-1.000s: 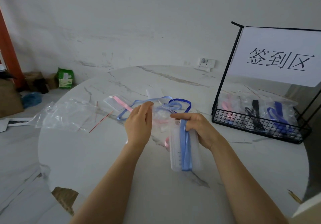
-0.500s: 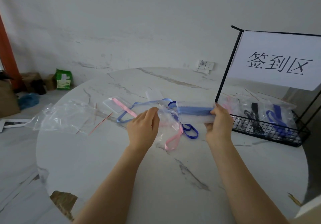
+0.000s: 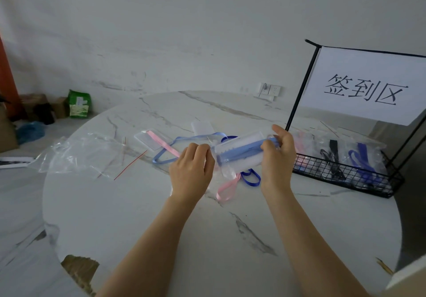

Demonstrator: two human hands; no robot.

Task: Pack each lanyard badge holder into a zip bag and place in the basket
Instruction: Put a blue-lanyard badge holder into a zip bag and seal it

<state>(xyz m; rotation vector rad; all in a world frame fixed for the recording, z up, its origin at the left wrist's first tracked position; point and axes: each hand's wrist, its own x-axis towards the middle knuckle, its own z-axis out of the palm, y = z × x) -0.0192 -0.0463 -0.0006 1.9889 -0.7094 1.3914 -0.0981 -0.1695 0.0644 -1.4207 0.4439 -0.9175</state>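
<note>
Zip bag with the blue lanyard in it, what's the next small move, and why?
Probably pinch along the mouth of the zip bag to press it shut. The left hand and right hand pinch its opposite ends, the blue lanyard sits inside, and the seal's state cannot be told; the basket stands close on the right.

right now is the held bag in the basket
No, the left hand and right hand hold the bag over the table, beside the basket.
</note>
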